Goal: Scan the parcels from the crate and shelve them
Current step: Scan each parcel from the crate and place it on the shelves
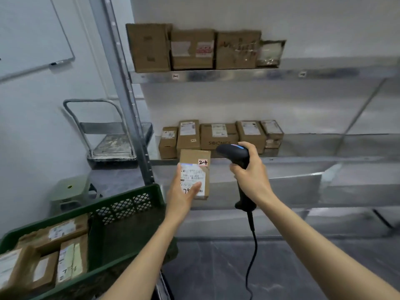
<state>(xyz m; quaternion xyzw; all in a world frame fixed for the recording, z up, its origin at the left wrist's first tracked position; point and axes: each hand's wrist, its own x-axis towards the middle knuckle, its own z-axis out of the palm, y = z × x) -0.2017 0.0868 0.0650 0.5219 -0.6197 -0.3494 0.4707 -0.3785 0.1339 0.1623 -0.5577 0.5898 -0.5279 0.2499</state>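
My left hand [180,193] holds a small brown parcel [195,167] upright in front of the shelves, its white label and a red-edged "2-4" sticker facing me. My right hand [251,172] grips a black corded barcode scanner [234,153], whose head points left at the parcel's label from just to its right. A green plastic crate [127,215] at the lower left holds several more brown parcels [43,256]. The metal shelf unit [303,159] stands straight ahead.
Several boxes stand in a row on the middle shelf [218,135] and on the upper shelf [194,48]. The right part of both shelves is bare. A folding hand trolley [108,135] and a green stool [69,191] stand at the left by the wall, below a whiteboard [32,35].
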